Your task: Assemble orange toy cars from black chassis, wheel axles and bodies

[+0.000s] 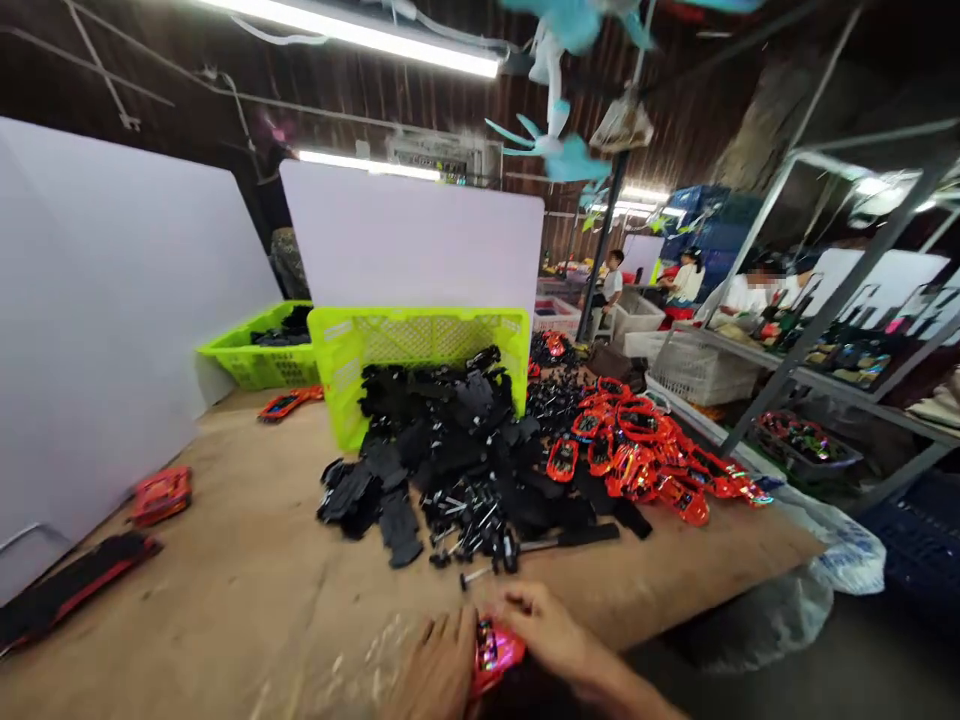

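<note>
At the near edge of the table, a shiny red toy car body (pixel 501 652) lies between my two hands. My left hand (pixel 439 662) grips its left side, with the fingers pointing forward. From the right, my right hand (pixel 549 628) closes its bent fingers on the far right part of the car body; the fingertips are partly blurred. Just beyond the hands is a wheel axle (pixel 478 577) with a black wheel. A heap of metal axles with black wheels (pixel 469 515) and flat black plastic chassis plates (pixel 399 525) lies ahead.
A tipped lime-green crate (pixel 341 390) spills black parts. Right of it are piled red car shells (pixel 637 440). White panels (pixel 412 240) stand behind and at left. A long black-and-red piece (pixel 75 580) lies at left. Several people work beyond, near a metal rack (pixel 810 375).
</note>
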`<action>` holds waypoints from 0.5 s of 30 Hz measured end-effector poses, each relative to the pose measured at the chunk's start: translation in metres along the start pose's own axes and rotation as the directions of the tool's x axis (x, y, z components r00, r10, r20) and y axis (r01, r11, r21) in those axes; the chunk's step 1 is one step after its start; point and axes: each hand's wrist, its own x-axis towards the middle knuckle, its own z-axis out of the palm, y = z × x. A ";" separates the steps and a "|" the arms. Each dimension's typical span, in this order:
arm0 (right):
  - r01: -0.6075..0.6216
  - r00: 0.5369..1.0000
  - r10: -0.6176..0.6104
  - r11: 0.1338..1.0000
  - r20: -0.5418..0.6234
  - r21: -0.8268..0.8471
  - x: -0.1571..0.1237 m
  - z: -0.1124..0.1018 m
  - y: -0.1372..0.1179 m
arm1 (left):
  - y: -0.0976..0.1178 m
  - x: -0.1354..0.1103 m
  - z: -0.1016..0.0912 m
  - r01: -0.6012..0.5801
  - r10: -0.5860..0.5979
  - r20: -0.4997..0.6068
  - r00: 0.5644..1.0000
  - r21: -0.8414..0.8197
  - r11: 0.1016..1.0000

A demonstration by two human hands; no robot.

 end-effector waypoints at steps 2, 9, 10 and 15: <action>0.083 0.994 -0.090 0.991 -0.064 -0.106 -0.004 -0.023 -0.004 | -0.003 -0.024 0.005 0.148 -0.143 0.046 0.989 -0.137 0.979; 0.186 0.890 -0.455 0.370 -0.003 -0.910 0.022 -0.082 0.019 | -0.001 -0.059 0.038 0.709 -0.367 0.658 0.658 -0.705 0.008; 0.183 0.894 -0.448 0.311 0.026 -0.933 0.024 -0.083 0.021 | -0.001 -0.060 0.041 0.684 -0.359 0.669 0.651 -0.722 -0.107; 0.276 0.915 -0.379 0.338 0.139 -0.900 0.014 -0.097 0.018 | -0.001 -0.063 0.042 0.581 -0.326 0.650 0.686 -0.760 -0.292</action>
